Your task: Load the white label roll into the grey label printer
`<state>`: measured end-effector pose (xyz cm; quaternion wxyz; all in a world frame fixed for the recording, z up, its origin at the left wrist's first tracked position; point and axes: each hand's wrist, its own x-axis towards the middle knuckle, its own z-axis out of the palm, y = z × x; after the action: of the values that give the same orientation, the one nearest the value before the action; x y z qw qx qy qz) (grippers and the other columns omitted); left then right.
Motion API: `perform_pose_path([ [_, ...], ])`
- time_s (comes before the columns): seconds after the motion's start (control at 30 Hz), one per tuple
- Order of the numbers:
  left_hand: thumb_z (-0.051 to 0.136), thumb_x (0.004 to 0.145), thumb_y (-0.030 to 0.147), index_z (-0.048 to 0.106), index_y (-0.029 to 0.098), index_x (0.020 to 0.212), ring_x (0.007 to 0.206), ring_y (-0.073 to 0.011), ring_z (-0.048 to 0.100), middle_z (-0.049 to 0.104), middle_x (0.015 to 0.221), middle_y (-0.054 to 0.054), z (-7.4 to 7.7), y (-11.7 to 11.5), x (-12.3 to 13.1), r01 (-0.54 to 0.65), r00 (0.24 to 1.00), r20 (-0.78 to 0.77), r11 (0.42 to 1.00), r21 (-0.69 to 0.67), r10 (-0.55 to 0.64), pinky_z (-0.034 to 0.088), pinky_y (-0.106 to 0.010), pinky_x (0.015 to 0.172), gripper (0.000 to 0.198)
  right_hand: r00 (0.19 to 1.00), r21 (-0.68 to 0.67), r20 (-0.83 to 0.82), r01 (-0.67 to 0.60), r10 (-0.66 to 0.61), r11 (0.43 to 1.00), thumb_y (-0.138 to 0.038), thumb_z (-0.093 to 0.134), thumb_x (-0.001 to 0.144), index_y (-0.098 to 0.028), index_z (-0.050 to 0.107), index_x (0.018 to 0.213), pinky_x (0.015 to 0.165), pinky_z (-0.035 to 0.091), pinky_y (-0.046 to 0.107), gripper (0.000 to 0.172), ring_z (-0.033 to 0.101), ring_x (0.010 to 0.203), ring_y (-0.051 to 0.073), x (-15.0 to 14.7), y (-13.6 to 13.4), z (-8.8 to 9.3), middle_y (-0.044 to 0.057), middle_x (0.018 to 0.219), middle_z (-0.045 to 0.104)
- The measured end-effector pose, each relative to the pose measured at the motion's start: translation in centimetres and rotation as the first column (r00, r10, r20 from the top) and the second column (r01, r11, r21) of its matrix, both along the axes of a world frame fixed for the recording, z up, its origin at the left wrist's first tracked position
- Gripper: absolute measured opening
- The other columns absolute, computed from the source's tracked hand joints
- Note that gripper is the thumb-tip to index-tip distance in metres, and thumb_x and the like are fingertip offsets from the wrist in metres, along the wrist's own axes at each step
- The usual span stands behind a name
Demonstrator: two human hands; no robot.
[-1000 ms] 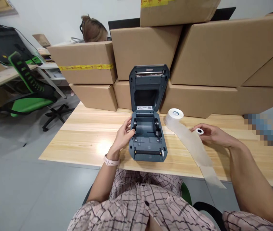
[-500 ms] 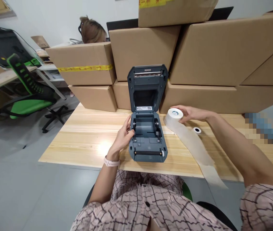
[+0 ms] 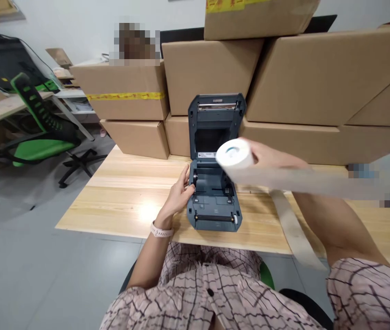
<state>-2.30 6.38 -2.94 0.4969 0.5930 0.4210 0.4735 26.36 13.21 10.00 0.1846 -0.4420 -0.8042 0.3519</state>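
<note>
A dark grey label printer (image 3: pixel 215 201) sits on the wooden table with its lid (image 3: pixel 216 123) raised. My left hand (image 3: pixel 179 192) grips the printer's left side, its thumb over the rim of the housing. In my right hand (image 3: pixel 270 156) is a white label roll (image 3: pixel 238 158), lifted above the printer's right rear part and blurred by motion. One stretch of the roll's paper strip (image 3: pixel 298 181) runs right across my forearm. Another strip of pale paper (image 3: pixel 293 229) hangs over the table's front edge.
Cardboard boxes (image 3: pixel 211 75) are stacked along the back of the wooden table (image 3: pixel 112 201). A green office chair (image 3: pixel 43 151) and another desk stand to the left. A person's head, blurred out, shows behind the boxes.
My right hand has lifted the label roll off the table and moved it left, over the printer, with its paper swinging along. My left hand has stayed on the printer's side.
</note>
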Motion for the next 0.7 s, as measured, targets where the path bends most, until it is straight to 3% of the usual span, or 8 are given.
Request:
perform_pose_path([
  [0.07, 0.056, 0.094, 0.027, 0.016, 0.020, 0.167, 0.151, -0.0270, 0.044, 0.040, 0.166, -0.017, 0.1, 0.0, 0.0, -0.006, 1.000, -0.007, 1.000, -0.016, 0.006, 0.035, -0.045, 0.124, 0.084, 0.949, 0.093, 0.178, -0.279, 0.259, 0.956, -0.056, 0.081, 0.072, -0.023, 0.059, 0.134, 0.096, 0.053, 0.042, 0.073, 0.065, 0.112, 0.030, -2.5, -0.1, 0.5, 0.010, 0.131, 0.068],
  [0.13, 0.056, 0.094, 0.028, 0.014, 0.018, 0.167, 0.152, -0.0281, 0.043, 0.039, 0.166, -0.018, 0.1, 0.0, 0.1, -0.007, 1.000, -0.008, 0.999, -0.038, 0.006, 0.035, -0.046, 0.124, 0.086, 0.860, 0.139, 0.369, -0.426, 0.353, 0.894, -0.056, 0.079, 0.073, -0.020, 0.060, 0.132, 0.093, 0.052, 0.045, 0.072, 0.065, 0.108, 0.033, -4.7, 0.2, 0.0, 0.012, 0.126, 0.067],
  [0.23, 0.057, 0.093, 0.029, 0.012, 0.019, 0.167, 0.151, -0.0292, 0.043, 0.039, 0.166, -0.018, 0.2, 0.0, 0.1, -0.008, 1.000, -0.011, 0.999, -0.049, 0.007, 0.035, -0.048, 0.123, 0.087, 0.775, 0.115, 0.544, -0.450, 0.323, 0.886, -0.058, 0.075, 0.076, -0.018, 0.061, 0.131, 0.090, 0.051, 0.045, 0.069, 0.066, 0.105, 0.035, -6.9, 0.9, -1.7, 0.015, 0.121, 0.067],
  [0.4, 0.059, 0.092, 0.029, 0.015, 0.022, 0.167, 0.150, -0.0287, 0.045, 0.040, 0.166, -0.016, 0.1, 0.0, 0.1, -0.022, 0.999, -0.026, 0.999, -0.034, 0.021, 0.033, -0.048, 0.124, 0.087, 0.709, 0.053, 0.634, -0.437, 0.308, 0.898, -0.062, 0.074, 0.077, -0.017, 0.061, 0.135, 0.091, 0.051, 0.045, 0.075, 0.066, 0.109, 0.037, -8.2, 1.6, -3.5, 0.017, 0.124, 0.067],
  [0.47, 0.059, 0.092, 0.029, 0.015, 0.022, 0.167, 0.150, -0.0291, 0.045, 0.039, 0.167, -0.016, 0.1, 0.0, 0.1, -0.019, 0.999, -0.026, 0.999, -0.035, 0.018, 0.034, -0.048, 0.124, 0.087, 0.708, 0.043, 0.635, -0.431, 0.309, 0.901, -0.062, 0.071, 0.081, -0.015, 0.060, 0.138, 0.092, 0.051, 0.047, 0.074, 0.066, 0.110, 0.037, -7.9, 1.2, -3.7, 0.018, 0.124, 0.066],
  [0.53, 0.059, 0.092, 0.030, 0.016, 0.021, 0.167, 0.151, -0.0299, 0.044, 0.038, 0.167, -0.016, 0.2, -0.1, 0.1, -0.012, 1.000, -0.024, 0.999, -0.034, 0.011, 0.035, -0.049, 0.123, 0.087, 0.757, 0.108, 0.580, -0.438, 0.301, 0.893, -0.060, 0.064, 0.090, -0.015, 0.057, 0.142, 0.096, 0.050, 0.048, 0.070, 0.064, 0.115, 0.037, -7.1, -0.1, -3.5, 0.019, 0.128, 0.065],
  [0.63, 0.058, 0.093, 0.031, 0.021, 0.020, 0.166, 0.150, -0.0299, 0.045, 0.040, 0.166, -0.015, 0.5, -0.2, 0.2, -0.010, 1.000, -0.014, 1.000, -0.022, 0.010, 0.036, -0.049, 0.123, 0.083, 0.869, 0.282, 0.401, -0.417, 0.289, 0.864, -0.053, 0.050, 0.102, -0.019, 0.056, 0.146, 0.108, 0.046, 0.050, 0.055, 0.057, 0.130, 0.033, -5.2, -3.8, -3.3, 0.017, 0.143, 0.060],
  [0.7, 0.057, 0.094, 0.031, 0.025, 0.021, 0.164, 0.149, -0.0293, 0.046, 0.041, 0.166, -0.014, 0.8, -0.3, 0.3, -0.011, 1.000, -0.010, 1.000, -0.010, 0.011, 0.036, -0.048, 0.123, 0.078, 0.889, 0.296, 0.325, -0.420, 0.323, 0.858, -0.052, 0.044, 0.106, -0.024, 0.058, 0.146, 0.115, 0.042, 0.051, 0.051, 0.052, 0.140, 0.031, -3.9, -6.9, -3.4, 0.012, 0.153, 0.056],
])
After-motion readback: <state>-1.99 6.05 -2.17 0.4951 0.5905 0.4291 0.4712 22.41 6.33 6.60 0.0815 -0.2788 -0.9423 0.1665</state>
